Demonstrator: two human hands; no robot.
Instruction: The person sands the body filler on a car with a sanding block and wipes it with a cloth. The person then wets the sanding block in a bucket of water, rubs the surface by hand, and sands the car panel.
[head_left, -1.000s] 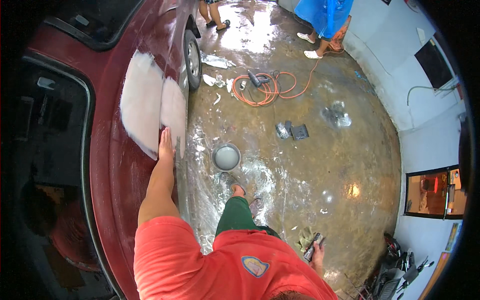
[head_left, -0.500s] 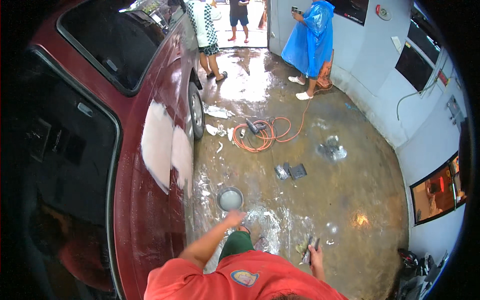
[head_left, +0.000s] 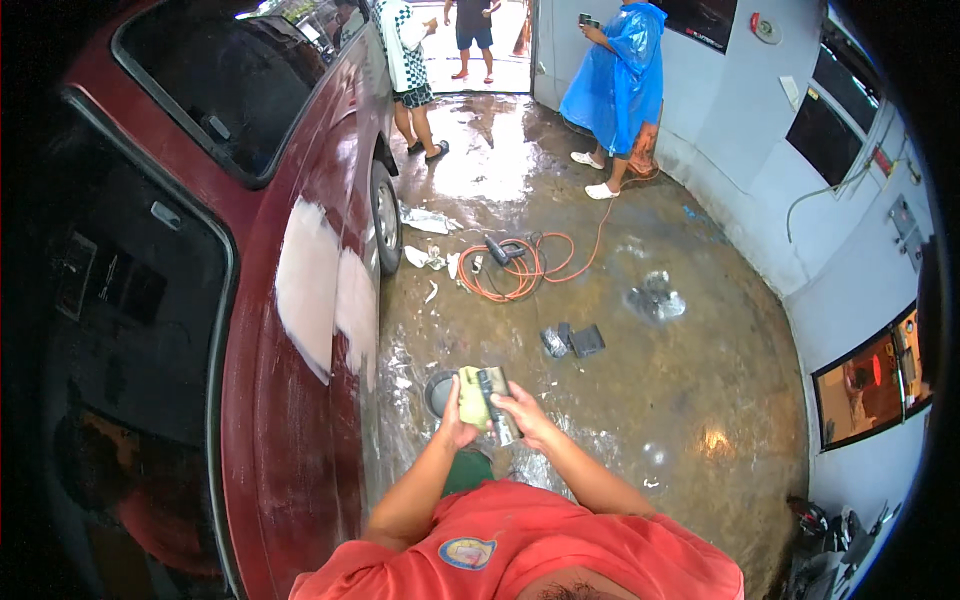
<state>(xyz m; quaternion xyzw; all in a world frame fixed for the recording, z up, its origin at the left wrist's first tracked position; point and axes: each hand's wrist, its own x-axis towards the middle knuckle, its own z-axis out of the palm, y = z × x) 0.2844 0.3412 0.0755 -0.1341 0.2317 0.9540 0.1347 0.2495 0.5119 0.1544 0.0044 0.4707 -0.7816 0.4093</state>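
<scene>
In front of my body, above the wet floor, my two hands are brought together. My left hand (head_left: 456, 425) grips a yellow-green sponge (head_left: 471, 402) from its left side. My right hand (head_left: 527, 415) is wrapped round a dark, narrow block (head_left: 497, 402) that looks like a sanding block, held upright against the sponge; whether they press firmly I cannot tell. Partly hidden behind my left hand is a grey bucket (head_left: 437, 390) on the floor. To the left stands a dark red vehicle (head_left: 285, 430) with pale, whitish patches (head_left: 306, 285) on its side panel.
A coiled orange hose or cord (head_left: 500, 290) lies ahead with a dark power tool (head_left: 503, 250). Dark pads (head_left: 586, 341) and crumpled white scraps (head_left: 425, 258) are on the floor. A person in a blue raincoat (head_left: 620, 85) stands far right; others stand near the doorway.
My right hand has come in from the right side with the block and sponge. My left hand has moved beside it and now holds the sponge.
</scene>
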